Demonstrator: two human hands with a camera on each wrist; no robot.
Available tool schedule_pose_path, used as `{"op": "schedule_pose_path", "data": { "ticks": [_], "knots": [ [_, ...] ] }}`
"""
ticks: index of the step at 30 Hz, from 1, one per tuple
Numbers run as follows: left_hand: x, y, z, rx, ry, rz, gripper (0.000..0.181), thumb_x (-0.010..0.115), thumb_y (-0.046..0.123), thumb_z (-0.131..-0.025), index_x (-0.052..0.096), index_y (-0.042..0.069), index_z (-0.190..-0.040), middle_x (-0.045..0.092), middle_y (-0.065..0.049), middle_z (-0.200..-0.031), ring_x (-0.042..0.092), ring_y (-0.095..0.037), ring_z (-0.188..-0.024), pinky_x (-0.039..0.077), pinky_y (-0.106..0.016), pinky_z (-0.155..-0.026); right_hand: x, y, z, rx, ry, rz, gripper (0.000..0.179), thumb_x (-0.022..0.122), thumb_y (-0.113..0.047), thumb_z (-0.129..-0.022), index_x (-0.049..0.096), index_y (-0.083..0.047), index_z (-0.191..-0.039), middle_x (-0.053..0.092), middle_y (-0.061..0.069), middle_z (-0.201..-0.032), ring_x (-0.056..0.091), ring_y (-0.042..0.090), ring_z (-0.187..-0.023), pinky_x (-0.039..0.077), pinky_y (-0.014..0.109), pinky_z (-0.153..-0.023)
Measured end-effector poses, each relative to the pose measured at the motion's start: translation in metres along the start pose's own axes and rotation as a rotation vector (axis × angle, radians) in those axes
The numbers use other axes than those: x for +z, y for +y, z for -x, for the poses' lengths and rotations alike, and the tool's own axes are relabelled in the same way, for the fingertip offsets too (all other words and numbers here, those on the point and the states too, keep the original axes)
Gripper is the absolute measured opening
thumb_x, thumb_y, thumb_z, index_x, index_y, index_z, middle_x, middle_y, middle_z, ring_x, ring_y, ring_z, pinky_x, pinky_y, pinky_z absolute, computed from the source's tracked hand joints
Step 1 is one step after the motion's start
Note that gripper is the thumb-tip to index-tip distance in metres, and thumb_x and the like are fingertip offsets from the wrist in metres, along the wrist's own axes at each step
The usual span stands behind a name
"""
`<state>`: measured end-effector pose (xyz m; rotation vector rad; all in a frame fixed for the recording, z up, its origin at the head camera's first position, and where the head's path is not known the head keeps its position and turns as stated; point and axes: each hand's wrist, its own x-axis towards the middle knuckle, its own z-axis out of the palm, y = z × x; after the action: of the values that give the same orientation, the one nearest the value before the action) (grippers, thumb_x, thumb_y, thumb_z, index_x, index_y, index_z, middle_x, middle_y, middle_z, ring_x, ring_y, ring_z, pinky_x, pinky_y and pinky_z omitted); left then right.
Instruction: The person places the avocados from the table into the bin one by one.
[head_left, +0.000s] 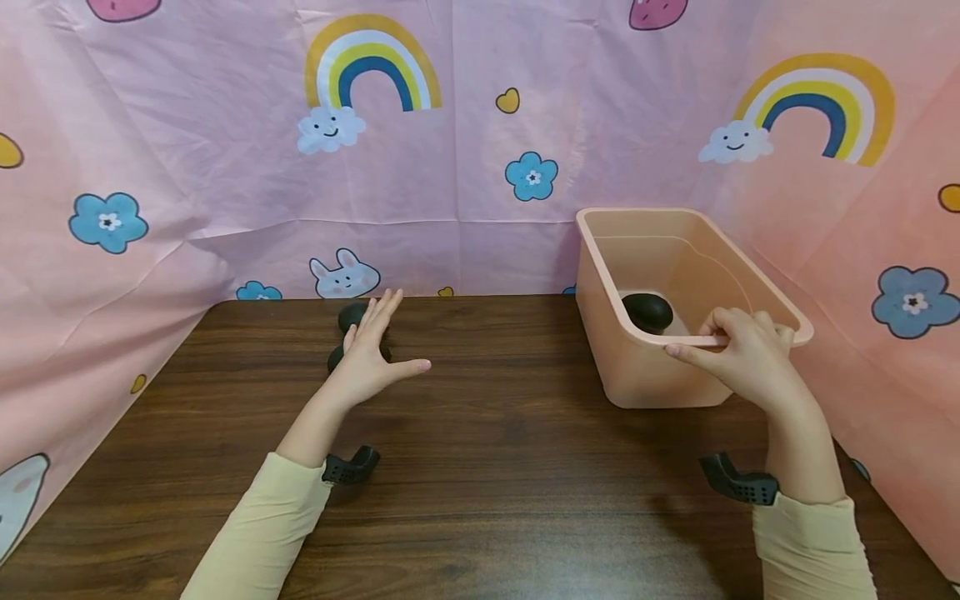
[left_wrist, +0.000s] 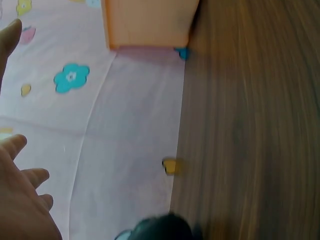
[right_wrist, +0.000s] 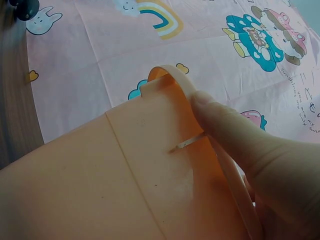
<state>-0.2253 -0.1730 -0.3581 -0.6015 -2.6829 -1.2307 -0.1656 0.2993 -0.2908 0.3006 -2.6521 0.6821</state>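
Note:
At the right, my right hand (head_left: 750, 358) grips the near rim of a peach plastic bin (head_left: 615, 367), fingers over the rim and thumb outside. In the right wrist view the thumb (right_wrist: 225, 125) presses against the rim. A dark, smooth, egg-shaped object (head_left: 648, 313) lies inside the bin. My left hand (head_left: 363, 358) is spread with straight fingers at the back left of the table. Partly hidden behind it are two similar dark rounded objects, a far one (head_left: 351, 315) and a nearer one (head_left: 334, 358). Whether the hand touches them I cannot tell.
A dark wood-grain table (head_left: 495, 500) lies under both hands. Pink printed cloth (head_left: 480, 167) hangs behind and along both sides, close to the bin. Each wrist wears a black strap device, one on the left (head_left: 352, 465) and one on the right (head_left: 738, 482).

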Motion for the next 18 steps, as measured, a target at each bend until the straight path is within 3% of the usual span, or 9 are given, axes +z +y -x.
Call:
{"op": "schedule_pose_path", "data": {
  "ticks": [9, 18],
  "knots": [
    [-0.021, -0.021, 0.011, -0.016, 0.044, -0.015, 0.104, 0.078, 0.038, -0.080, 0.007, 0.032, -0.154, 0.001, 0.005, -0.159, -0.009, -0.020, -0.144, -0.011, -0.063, -0.104, 0.000, 0.000, 0.000, 0.004, 0.001, 0.007, 0.040, 0.079, -0.041, -0.077, 0.056, -0.010, -0.071, 0.045, 0.004, -0.064, 0.034, 0.028, -0.073, 0.012, 0.060, -0.078],
    [-0.034, -0.030, 0.021, -0.044, 0.076, -0.026, 0.102, 0.077, 0.034, -0.081, 0.008, 0.028, -0.155, 0.003, -0.003, -0.160, -0.007, -0.026, -0.144, -0.009, -0.063, -0.104, 0.000, 0.001, 0.000, 0.009, -0.012, 0.008, 0.040, 0.078, -0.042, -0.078, 0.056, -0.010, -0.072, 0.045, 0.004, -0.064, 0.034, 0.028, -0.074, 0.010, 0.061, -0.077]
  ]
}}
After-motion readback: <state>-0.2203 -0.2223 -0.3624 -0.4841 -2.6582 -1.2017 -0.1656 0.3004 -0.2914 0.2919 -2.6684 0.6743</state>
